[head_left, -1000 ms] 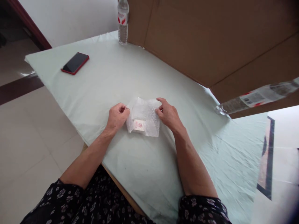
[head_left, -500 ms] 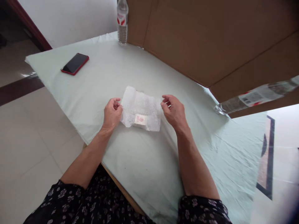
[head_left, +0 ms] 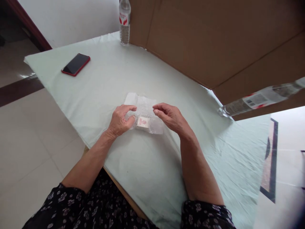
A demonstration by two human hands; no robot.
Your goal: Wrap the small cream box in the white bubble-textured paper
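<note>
A small white box with red print (head_left: 143, 122) lies on a sheet of bubble wrap (head_left: 145, 105), which is spread over the tablecloth in front of me. My left hand (head_left: 122, 120) is over the sheet's left side, thumb and fingers apart, with the thumb tip close to the box. Over the right side hovers my right hand (head_left: 170, 116), its fingers bent and a small gap between thumb and forefinger. Nothing shows in either hand. Whether the fingertips touch the wrap I cannot tell.
A phone in a red case (head_left: 76, 65) lies at the far left of the table. One water bottle (head_left: 124, 24) stands at the back. Another bottle (head_left: 257, 98) leans or lies at the right, against a large brown cardboard panel (head_left: 214, 38). The table's edge (head_left: 81, 138) runs diagonally on my left.
Both hands have moved inward over the bubble wrap. My left thumb and fingers have spread apart. The far edge of the wrap sits slightly lower.
</note>
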